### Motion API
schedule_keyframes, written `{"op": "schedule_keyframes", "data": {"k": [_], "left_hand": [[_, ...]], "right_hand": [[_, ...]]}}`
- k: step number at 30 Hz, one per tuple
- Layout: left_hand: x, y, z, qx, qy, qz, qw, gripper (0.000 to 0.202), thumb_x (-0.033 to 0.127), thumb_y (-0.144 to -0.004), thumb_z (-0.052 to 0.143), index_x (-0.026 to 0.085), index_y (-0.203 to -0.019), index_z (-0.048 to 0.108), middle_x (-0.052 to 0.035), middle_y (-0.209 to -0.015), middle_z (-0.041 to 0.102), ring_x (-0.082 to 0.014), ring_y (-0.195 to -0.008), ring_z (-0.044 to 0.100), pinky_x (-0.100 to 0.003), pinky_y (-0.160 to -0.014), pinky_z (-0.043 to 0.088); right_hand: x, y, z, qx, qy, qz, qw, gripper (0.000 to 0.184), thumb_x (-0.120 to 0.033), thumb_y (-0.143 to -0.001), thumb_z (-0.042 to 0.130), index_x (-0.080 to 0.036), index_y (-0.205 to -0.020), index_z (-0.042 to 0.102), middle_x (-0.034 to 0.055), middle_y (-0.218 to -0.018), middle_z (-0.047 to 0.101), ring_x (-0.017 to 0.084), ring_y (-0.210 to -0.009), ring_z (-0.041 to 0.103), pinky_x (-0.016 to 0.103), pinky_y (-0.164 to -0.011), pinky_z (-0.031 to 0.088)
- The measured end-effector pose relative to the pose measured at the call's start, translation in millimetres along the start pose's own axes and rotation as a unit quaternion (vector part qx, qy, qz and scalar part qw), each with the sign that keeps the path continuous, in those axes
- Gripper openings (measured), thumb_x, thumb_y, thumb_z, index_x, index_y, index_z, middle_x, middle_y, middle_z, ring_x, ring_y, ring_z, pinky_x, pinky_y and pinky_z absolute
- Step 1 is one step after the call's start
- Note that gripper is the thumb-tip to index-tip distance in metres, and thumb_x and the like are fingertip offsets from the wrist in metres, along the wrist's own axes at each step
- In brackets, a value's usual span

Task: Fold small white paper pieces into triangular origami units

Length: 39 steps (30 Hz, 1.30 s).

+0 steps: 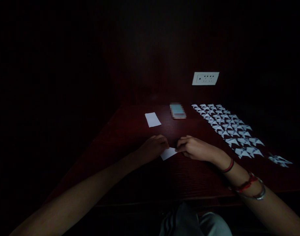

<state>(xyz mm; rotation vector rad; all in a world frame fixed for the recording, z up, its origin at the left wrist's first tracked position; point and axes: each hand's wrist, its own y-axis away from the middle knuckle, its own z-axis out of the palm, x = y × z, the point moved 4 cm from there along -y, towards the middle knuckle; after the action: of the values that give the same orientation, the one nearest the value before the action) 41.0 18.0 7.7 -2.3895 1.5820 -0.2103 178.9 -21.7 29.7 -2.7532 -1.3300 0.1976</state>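
A small white paper slip (pixel 168 153) lies on the dark red table (pixel 130 131) just in front of me. My left hand (pixel 153 147) rests with curled fingers on the slip's left end. My right hand (pixel 195 148) pinches the slip's right end with closed fingers. Bracelets circle my right wrist. The scene is very dim, so fine finger detail is hard to see.
Another white paper rectangle (pixel 153 119) lies further back on the table. A blurred phone-like object (pixel 178 111) sits behind the hands. Several folded white paper pieces (pixel 228 127) lie in rows at the right. A white wall socket (pixel 205 78) is on the back wall.
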Motion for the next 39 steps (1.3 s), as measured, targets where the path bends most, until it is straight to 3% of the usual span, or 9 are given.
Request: {"op": "schedule_keyframes", "data": {"k": [10,19,22,32,39], "left_hand": [[-2.9,8.0,0.9,-0.024,0.048,0.006,0.999,0.018,0.020,-0.081,0.042,0.020,-0.096,0.052,-0.0028,-0.092,0.050,-0.0153,-0.088,0.045,-0.029,-0.077,0.034],[-7.1,8.1,4.3,-0.033,0.047,0.007,0.998,0.021,0.022,-0.079,0.046,0.022,-0.099,0.050,-0.0025,-0.096,0.049,-0.0163,-0.090,0.045,-0.030,-0.077,0.035],[-7.7,7.1,5.0,-0.031,0.046,0.006,0.998,0.019,0.022,-0.079,0.046,0.022,-0.098,0.051,-0.0020,-0.096,0.049,-0.0156,-0.090,0.044,-0.029,-0.077,0.034],[-6.1,7.0,0.1,-0.032,0.024,0.003,0.999,0.018,0.022,-0.078,0.047,0.023,-0.096,0.052,-0.0014,-0.098,0.049,-0.0164,-0.092,0.043,-0.030,-0.077,0.033],[-3.0,7.5,-6.3,-0.035,-0.002,-0.016,0.999,0.017,0.025,-0.078,0.047,0.023,-0.094,0.053,-0.0009,-0.097,0.049,-0.0170,-0.094,0.042,-0.030,-0.077,0.033]], "right_hand": [[10.7,8.1,-4.7,-0.042,-0.115,0.012,0.992,0.024,-0.011,-0.069,0.049,-0.017,-0.088,0.062,0.0038,-0.086,0.058,0.012,-0.076,0.053,0.023,-0.071,0.039],[10.6,1.8,-11.6,0.030,-0.139,0.037,0.989,0.022,-0.007,-0.071,0.043,-0.015,-0.085,0.059,0.0017,-0.075,0.056,0.009,-0.066,0.050,0.020,-0.062,0.038],[9.8,-2.0,-9.5,0.051,-0.123,0.041,0.990,0.028,-0.006,-0.072,0.041,-0.015,-0.094,0.057,0.0031,-0.080,0.055,0.010,-0.070,0.049,0.021,-0.065,0.038],[4.6,-10.4,6.5,0.004,-0.038,0.025,0.999,0.038,-0.010,-0.072,0.043,-0.017,-0.108,0.051,0.0048,-0.086,0.051,0.013,-0.074,0.049,0.024,-0.068,0.038],[2.4,-1.1,-4.3,-0.023,0.024,0.034,0.999,0.030,-0.012,-0.068,0.046,-0.019,-0.094,0.060,0.0048,-0.084,0.054,0.016,-0.080,0.051,0.027,-0.070,0.037]]}}
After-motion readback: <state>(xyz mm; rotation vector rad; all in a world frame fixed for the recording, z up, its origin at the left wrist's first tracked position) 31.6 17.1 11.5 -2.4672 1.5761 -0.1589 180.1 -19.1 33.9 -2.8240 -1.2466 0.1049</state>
